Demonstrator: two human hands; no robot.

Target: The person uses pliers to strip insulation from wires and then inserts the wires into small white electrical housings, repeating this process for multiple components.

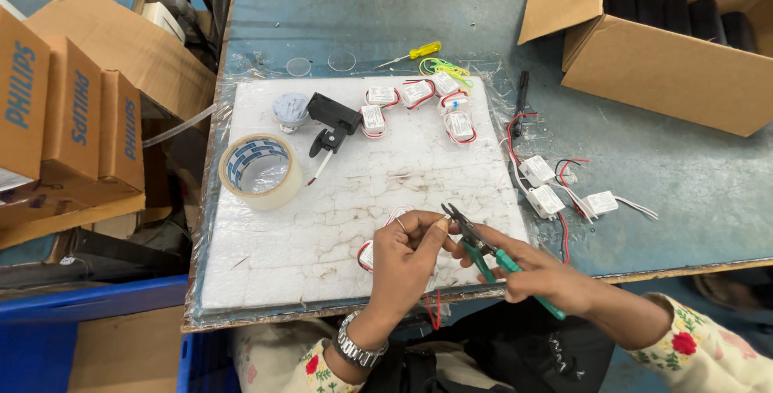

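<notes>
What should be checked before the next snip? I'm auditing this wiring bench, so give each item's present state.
1. Right hand grips the green-handled cutters: ok.
2. Left hand holds the small white module at the white foam board: ok.
3. Wire seated between the cutter blades: cannot tell.
4. Left fingers away from the blades: not ok, they sit right beside the tips.
5. Tape roll away from both hands: ok.

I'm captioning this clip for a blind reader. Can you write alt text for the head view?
A person's right hand holds green-handled pliers to a small white wired module pinched in the left hand, over a white foam board. More modules, a tape roll and a cardboard box lie around.
</notes>
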